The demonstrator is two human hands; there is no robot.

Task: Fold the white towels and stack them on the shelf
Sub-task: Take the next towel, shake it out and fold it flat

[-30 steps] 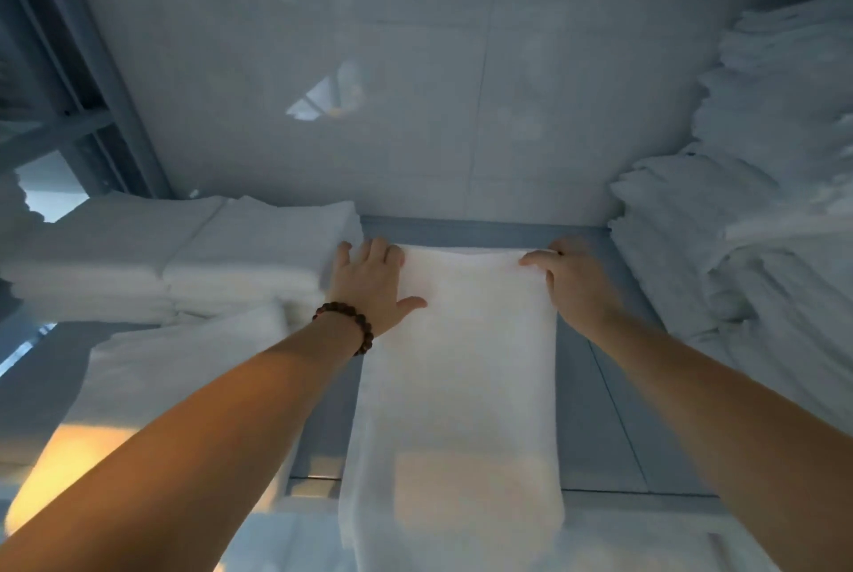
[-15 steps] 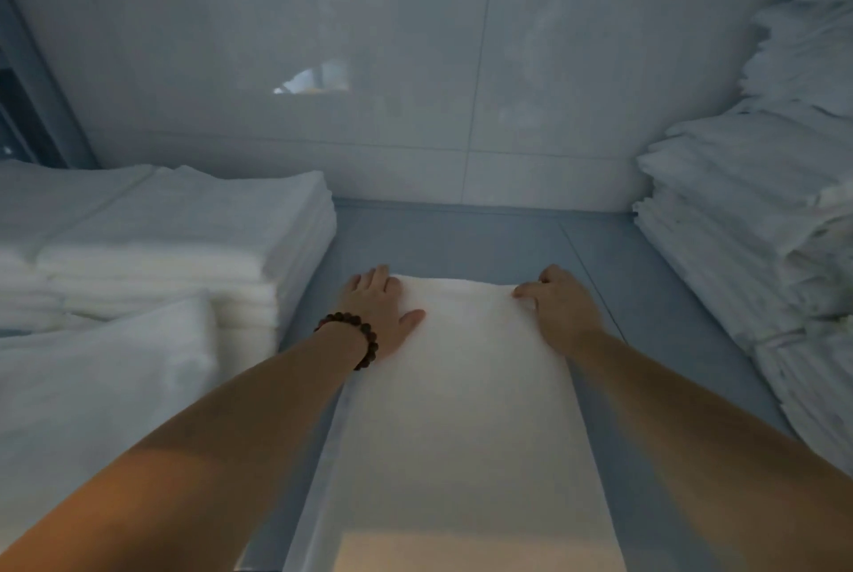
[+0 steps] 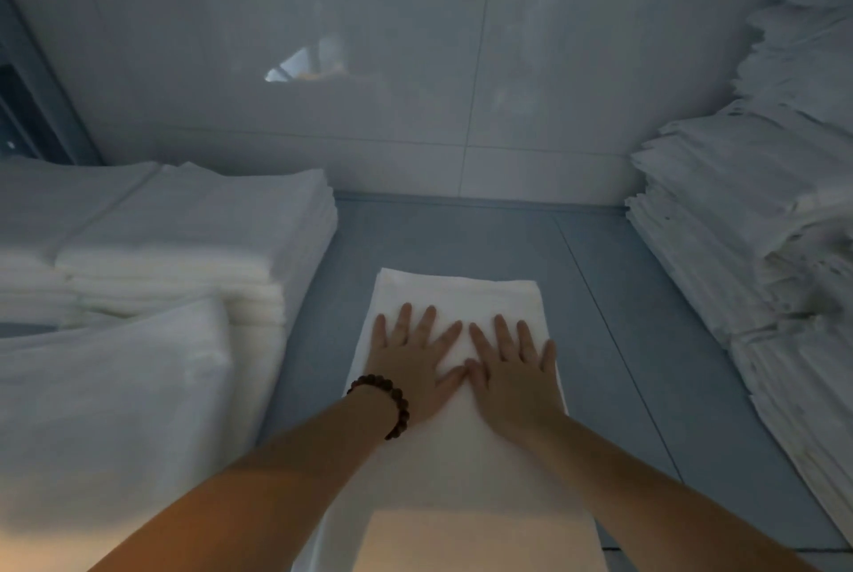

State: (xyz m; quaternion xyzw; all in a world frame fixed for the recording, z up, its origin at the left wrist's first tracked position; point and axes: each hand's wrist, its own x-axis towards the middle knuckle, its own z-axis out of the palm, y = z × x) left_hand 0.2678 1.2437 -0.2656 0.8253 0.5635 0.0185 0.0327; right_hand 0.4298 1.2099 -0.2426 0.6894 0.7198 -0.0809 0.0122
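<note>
Left hand and right hand lie spread flat on the towel, near end apparently cropped.

No legible text, label, brand or number: none on the towel under the left hand, none beside it.
</note>
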